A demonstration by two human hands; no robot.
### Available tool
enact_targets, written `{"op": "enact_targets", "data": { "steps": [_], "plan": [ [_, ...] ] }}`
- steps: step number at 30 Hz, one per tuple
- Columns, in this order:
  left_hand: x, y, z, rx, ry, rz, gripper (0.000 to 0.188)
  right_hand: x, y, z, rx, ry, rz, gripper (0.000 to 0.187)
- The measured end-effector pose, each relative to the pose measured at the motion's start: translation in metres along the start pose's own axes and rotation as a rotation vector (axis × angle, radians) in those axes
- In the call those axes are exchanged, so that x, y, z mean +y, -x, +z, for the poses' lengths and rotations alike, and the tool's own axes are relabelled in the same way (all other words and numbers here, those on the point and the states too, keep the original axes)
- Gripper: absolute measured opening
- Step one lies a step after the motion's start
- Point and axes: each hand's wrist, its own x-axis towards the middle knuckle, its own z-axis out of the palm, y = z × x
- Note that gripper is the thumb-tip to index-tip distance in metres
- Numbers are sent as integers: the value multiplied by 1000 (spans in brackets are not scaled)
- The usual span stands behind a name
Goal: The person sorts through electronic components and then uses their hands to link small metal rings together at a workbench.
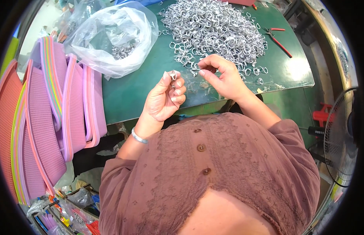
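Observation:
My left hand (165, 95) is closed in front of the table's near edge, with a small silver-grey metal ring (173, 75) pinched between thumb and fingers. Part of a second piece may show lower in that hand; I cannot make it out. My right hand (225, 78) hovers at the near edge of a big pile of metal rings (213, 29). Its fingers are bent, and the thumb and index tips stand a little apart, with no ring visible between them. Close to those tips a loose ring (193, 73) lies on the green table (127, 98).
A clear plastic bag (99, 62) with some metal pieces inside stands open left of the pile. Red-handled pliers (279, 43) lie to the right. Pink and purple perforated baskets (45, 129) are stacked at the left. A fan (340, 137) is at the right.

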Motion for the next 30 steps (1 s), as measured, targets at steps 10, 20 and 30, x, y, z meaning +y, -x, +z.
{"op": "enact_targets", "data": {
  "steps": [10, 20, 30],
  "plan": [
    [6, 2, -2, 49, 50, 25, 27, 6, -4, 1, -10, 178, -126, 12],
    [45, -25, -3, 216, 30, 73, 26, 12, -34, -12, -153, 128, -142, 14],
    [57, -35, 21, 426, -104, -32, 18, -1, -84, -18, -341, -69, 46, 22]
  ]
}}
